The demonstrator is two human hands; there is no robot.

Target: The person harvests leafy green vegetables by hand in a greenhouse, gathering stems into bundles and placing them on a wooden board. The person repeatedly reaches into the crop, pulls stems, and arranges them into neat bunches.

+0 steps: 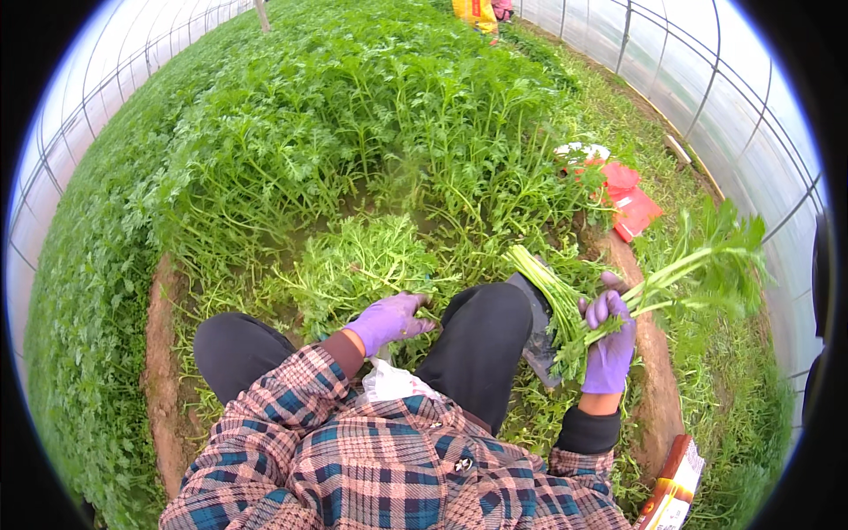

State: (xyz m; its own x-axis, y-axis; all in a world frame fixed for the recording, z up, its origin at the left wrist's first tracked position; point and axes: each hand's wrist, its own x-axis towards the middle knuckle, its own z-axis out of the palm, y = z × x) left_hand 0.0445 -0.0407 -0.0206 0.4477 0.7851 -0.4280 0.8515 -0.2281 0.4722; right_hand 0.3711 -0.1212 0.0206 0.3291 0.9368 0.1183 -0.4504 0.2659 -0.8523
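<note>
Both my hands wear purple gloves. My right hand [607, 324] is closed around a few leafy green stalks [669, 278], whose leaves fan out to the right. A bundle of cut green stalks [546, 285] lies beside my right knee on a dark flat tray or board [538, 331], just left of that hand. My left hand [391, 321] reaches down between my knees at the edge of a heap of loose greens [371, 258]; its fingers are partly spread, and whether they touch a stem cannot be told. A white plastic bag [391, 383] shows at my waist.
Dense leafy plants [371, 99] stand in front and to the left. Red plastic packaging [633, 205] lies beyond the bare soil ridge [652, 397] at right. A brown and white package [672, 483] is at lower right. A yellow bag [477, 13] stands far ahead, near the greenhouse wall [689, 66].
</note>
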